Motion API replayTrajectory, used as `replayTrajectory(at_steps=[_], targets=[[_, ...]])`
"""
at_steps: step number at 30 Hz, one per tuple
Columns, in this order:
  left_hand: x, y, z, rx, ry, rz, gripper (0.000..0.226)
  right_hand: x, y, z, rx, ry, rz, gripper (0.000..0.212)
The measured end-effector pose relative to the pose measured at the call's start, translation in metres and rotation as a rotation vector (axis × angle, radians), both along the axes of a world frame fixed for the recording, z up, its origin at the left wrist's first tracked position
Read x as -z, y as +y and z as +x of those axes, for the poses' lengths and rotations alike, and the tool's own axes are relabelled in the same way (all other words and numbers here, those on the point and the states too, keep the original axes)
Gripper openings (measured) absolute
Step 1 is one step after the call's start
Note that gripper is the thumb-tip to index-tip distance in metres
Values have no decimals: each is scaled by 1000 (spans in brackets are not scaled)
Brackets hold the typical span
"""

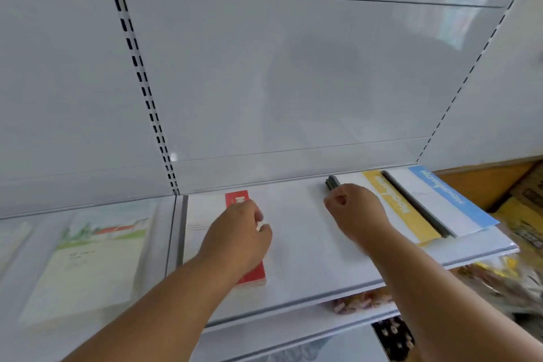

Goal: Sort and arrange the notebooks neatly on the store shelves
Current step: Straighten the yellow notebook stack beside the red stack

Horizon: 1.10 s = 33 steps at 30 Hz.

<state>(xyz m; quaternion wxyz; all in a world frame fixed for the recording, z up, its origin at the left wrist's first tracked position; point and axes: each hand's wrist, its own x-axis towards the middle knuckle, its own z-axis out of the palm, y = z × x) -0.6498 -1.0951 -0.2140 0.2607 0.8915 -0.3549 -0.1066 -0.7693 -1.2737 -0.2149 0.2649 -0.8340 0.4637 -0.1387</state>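
Shelf (296, 247) white, flat, with white back panel (264, 67) and slotted uprights behind it. Three notebook piles lie flat on it in this bay. Red-banded notebook (251, 272) sits at left of bay, white cover with red strip along its right edge, spine side toward the bay divider. Yellow-banded notebook (402, 209) lies at right, white cover with yellow strip carrying blurred lettering, dark spine at its left edge. Blue-banded notebook (449, 194) lies just right of it, overlapping its right edge, dark spine between the two, far corner hanging past the shelf end. Bare shelf surface between red and yellow piles.

Left hand (238, 235) rests on the red-banded notebook, fingers curled over its red strip, gripping the edge. Right hand (355, 209) is on the near-left corner of the yellow-banded notebook by the dark spine, fingers curled in; whether it actually pinches the cover cannot be told.

Neighbouring bay at left holds a landscape-cover notebook (88, 261), pale green with a red-roofed building printed on top, lying flat and blurred. Lower shelves under the front edge hold blurred mixed goods (361, 303).
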Motion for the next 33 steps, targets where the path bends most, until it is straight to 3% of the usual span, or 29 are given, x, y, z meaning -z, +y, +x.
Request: replayTrajectory(at_steps=[5, 9, 12, 14, 19, 22, 25, 27, 28, 31, 33], targets=[[18, -87, -44, 109, 275, -14, 26, 2, -79, -53, -41, 138, -29, 34], [32, -158, -76, -10, 525, -57, 39, 12, -127, -75, -141, 265, -20, 44], [43, -197, -82, -232, 594, -125, 35, 24, -149, -80, -226, 338, 23, 50], [45, -216, -80, -374, 654, -191, 44, 28, -157, -81, -265, 327, 22, 50], [41, -235, -85, -420, 612, -184, 33, 30, -165, -85, -319, 268, 28, 46], [38, -224, -87, -397, 645, -329, 25, 35, -161, -88, -311, 89, 34, 40], [29, -196, -85, -346, 560, -494, 16, 39, -147, -83, -124, -367, -27, 54], [20, -177, -83, -283, 516, -607, 19, 31, -137, -75, -63, -550, -31, 64], [17, -169, -82, -261, 499, -635, 22, 25, -132, -69, -99, -614, 61, 62], [17, -149, -84, -223, 441, -676, 15, 16, -110, -57, -257, -780, 441, 27], [20, -139, -86, -195, 435, -708, 13, 19, -99, -58, -258, -813, 448, 18]])
